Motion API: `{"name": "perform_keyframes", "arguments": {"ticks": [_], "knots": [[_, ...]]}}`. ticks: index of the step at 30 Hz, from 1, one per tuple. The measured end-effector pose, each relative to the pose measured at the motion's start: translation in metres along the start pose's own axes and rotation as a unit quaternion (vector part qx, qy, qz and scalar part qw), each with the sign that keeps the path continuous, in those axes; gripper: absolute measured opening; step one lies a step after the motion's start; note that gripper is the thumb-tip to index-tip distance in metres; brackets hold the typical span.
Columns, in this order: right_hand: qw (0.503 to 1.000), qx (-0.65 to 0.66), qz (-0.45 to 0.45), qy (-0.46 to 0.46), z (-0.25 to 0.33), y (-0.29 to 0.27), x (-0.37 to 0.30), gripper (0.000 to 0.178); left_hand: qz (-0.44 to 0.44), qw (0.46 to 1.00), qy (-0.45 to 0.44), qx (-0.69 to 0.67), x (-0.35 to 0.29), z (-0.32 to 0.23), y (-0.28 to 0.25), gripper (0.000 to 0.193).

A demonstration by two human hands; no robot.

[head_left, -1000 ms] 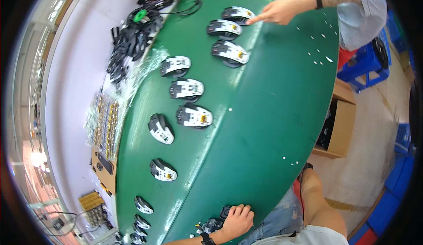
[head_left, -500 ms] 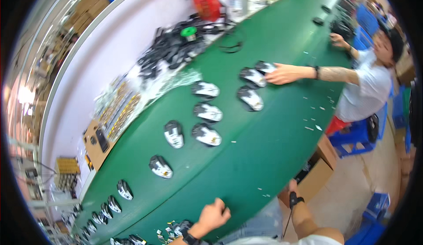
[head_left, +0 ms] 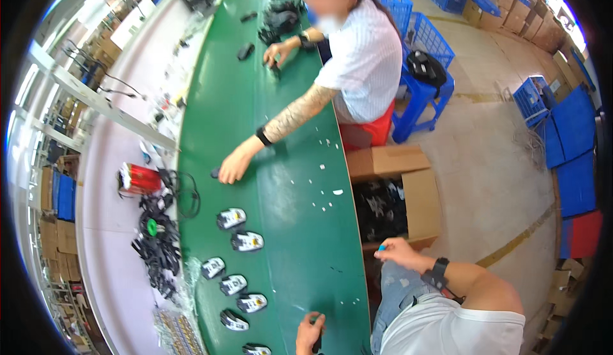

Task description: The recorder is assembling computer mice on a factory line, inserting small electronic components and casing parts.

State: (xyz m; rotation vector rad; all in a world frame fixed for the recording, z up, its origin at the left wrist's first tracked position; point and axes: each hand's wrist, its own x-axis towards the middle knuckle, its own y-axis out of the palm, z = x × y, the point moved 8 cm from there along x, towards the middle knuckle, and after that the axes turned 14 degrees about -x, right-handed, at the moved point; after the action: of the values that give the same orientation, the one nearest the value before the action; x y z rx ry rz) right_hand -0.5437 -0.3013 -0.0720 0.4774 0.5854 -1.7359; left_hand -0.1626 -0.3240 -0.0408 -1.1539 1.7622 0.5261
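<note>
Your left hand (head_left: pixel 309 333) sits low on the near edge of the long green desk (head_left: pixel 300 240), fingers curled around a small dark thing (head_left: pixel 317 341) that's too tiny to make out. Your right hand (head_left: pixel 397 252) is off the desk, hovering over your knee right by the open cardboard box (head_left: pixel 418 192), and it's pinching a little blue bit (head_left: pixel 382 248) between the fingertips, so narrow grip there. The box is full of dark parts and stands on the floor just beside the desk. Up the desk from your left hand there's a loose line of computer mice (head_left: pixel 237 272), white and black, lying near the far edge, well apart from either hand. Past that edge there's a heap of black cables (head_left: pixel 156 246) and a red container (head_left: pixel 140 179). Further along, a co-worker in a white shirt on a red stool has one hand (head_left: pixel 231 167) pressed down on a dark mouse on the desk, the other hand (head_left: pixel 276 52) working farther up. Small white scraps (head_left: pixel 327 189) are scattered on the green between you two.
</note>
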Motion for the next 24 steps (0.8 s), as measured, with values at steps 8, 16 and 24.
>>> {"name": "perform_keyframes", "arguments": {"ticks": [8,16,24], "knots": [[0.755,-0.459,0.184,-0.432,0.214,0.248,0.025,0.044,0.114,0.974,0.083,-0.179,-0.011,-0.042,0.005,0.036],[0.773,-0.455,0.235,-0.375,0.139,0.28,-0.039,0.029,0.117,0.826,0.081,-0.545,0.005,0.035,0.018,0.039],[0.641,-0.613,0.337,-0.314,0.071,0.301,-0.039,0.024,0.091,0.796,0.06,-0.596,-0.054,0.052,0.012,0.027]]}}
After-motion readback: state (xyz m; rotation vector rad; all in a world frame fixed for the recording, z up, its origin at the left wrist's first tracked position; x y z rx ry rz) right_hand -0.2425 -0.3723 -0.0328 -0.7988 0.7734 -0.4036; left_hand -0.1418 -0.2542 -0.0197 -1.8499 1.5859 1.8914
